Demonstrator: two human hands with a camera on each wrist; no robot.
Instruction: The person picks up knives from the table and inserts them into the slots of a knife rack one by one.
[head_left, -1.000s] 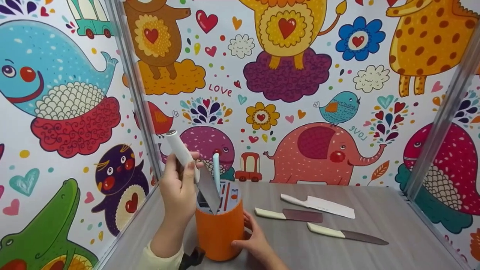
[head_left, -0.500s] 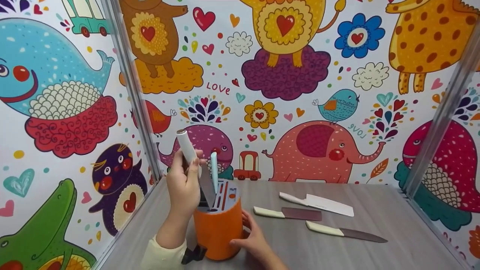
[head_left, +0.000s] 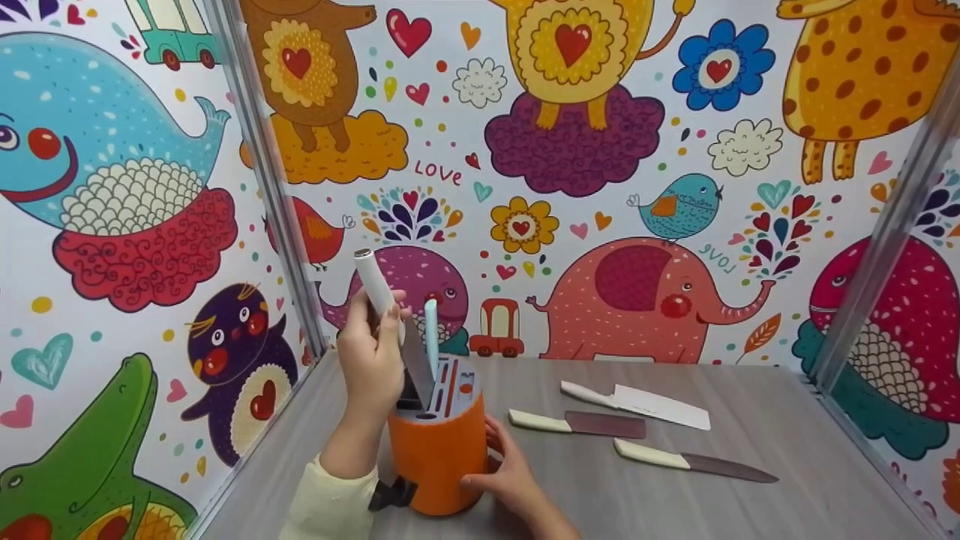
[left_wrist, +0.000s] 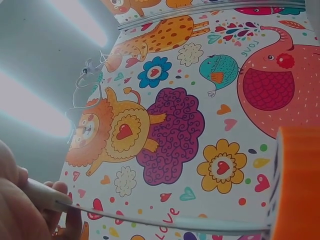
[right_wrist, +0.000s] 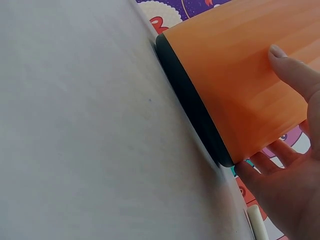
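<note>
My left hand (head_left: 371,367) grips the white handle of a kitchen knife (head_left: 373,279). Its blade slants down to the slotted top of an orange knife block (head_left: 439,465); whether the tip is inside a slot I cannot tell. In the left wrist view the blade (left_wrist: 165,222) runs from the handle toward the block. Lower on the block, my right hand (head_left: 510,476) holds its side, thumb in front and fingers behind, as the right wrist view of the hand (right_wrist: 287,175) confirms. A light-blue handle (head_left: 432,337) stands up from the block beside the blade.
To the right on the grey table (head_left: 585,499) lie a white cleaver (head_left: 660,405), a dark-bladed cleaver (head_left: 604,424) and a dark pointed knife (head_left: 731,466). Patterned wall panels (head_left: 450,150) enclose the table at the back and sides.
My left hand has moved right, bringing the knife more upright and its blade back from the block's front rim to the slots. The right hand keeps its hold on the block.
</note>
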